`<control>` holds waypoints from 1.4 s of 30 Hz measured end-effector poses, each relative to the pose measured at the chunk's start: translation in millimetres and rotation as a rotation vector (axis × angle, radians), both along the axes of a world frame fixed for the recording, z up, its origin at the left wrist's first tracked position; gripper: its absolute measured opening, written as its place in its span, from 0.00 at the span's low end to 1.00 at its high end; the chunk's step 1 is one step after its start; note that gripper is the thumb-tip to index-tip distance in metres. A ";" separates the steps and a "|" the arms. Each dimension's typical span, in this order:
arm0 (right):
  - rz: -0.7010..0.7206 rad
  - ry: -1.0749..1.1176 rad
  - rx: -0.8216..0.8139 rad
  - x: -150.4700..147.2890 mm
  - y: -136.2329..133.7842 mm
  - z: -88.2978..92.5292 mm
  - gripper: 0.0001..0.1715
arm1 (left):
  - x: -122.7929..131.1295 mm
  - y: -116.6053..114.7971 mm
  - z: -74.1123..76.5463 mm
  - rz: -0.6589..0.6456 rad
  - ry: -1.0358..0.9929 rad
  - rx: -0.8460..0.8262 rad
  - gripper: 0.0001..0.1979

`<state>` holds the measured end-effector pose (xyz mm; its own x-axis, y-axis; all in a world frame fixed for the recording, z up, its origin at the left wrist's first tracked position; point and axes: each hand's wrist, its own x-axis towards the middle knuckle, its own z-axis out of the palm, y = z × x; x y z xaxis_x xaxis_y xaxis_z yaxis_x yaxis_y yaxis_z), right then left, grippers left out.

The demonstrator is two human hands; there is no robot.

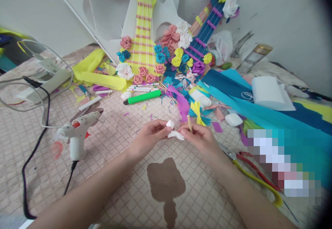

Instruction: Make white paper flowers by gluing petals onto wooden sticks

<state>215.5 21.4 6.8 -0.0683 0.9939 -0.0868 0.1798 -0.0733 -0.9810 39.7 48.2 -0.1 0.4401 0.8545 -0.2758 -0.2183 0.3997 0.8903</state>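
Observation:
My left hand (149,134) and my right hand (201,137) meet over the middle of the patterned floor mat. Together they pinch a small piece of white crepe paper (173,130), partly rolled between the fingertips. The right hand also grips a short wooden stick (189,123) that points up from its fingers. Both hands are closed around these things.
A white glue gun (77,130) stands to the left, its black cable (36,146) trailing near. Scissors with red and yellow handles (249,168) lie to the right. Paper guitars (144,32) with paper flowers lean on the wall, with a green marker (142,97), blue paper strips (259,108) and scraps in front.

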 end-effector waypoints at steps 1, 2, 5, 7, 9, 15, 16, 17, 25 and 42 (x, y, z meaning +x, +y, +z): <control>0.022 -0.024 -0.006 -0.5 -0.4 0.8 0.12 | 0.0 0.1 -0.4 0.010 -0.012 -0.006 0.09; 0.039 -0.038 -0.012 -1.1 -0.8 1.0 0.12 | 0.0 0.2 -1.0 0.018 -0.028 -0.010 0.09; 0.078 -0.059 -0.015 -2.6 -1.6 -0.1 0.13 | -0.3 0.9 -3.2 0.009 -0.063 -0.001 0.10; 0.109 -0.067 -0.009 -3.4 -2.2 -0.3 0.14 | -0.7 1.3 -4.0 -0.014 -0.066 0.020 0.10; 0.105 -0.089 0.009 -3.9 -3.2 0.8 0.15 | -1.0 1.4 -3.6 -0.030 -0.060 0.036 0.10; 0.022 -0.184 0.175 -5.6 -6.7 5.0 0.20 | -0.3 -0.6 1.9 -0.024 0.030 0.085 0.09; 0.031 -0.227 0.196 -5.9 -6.9 5.0 0.20 | -0.1 -1.1 2.5 -0.029 0.046 0.105 0.09; 0.043 -0.278 0.215 -6.1 -7.0 4.9 0.20 | 0.0 -1.6 2.8 -0.030 0.058 0.121 0.09; 0.048 -0.535 0.351 -3.8 -6.0 1.5 0.17 | -0.2 -3.5 6.1 -0.077 0.107 0.068 0.10; 0.028 -0.585 0.405 -2.8 -4.0 -1.3 0.19 | -2.6 -0.7 1.3 -0.035 0.006 0.103 0.07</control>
<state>212.7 17.4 5.5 -0.1496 0.9542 0.2590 0.6816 0.2893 -0.6721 37.1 47.4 1.1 0.4684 0.8628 -0.1902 -0.2006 0.3135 0.9281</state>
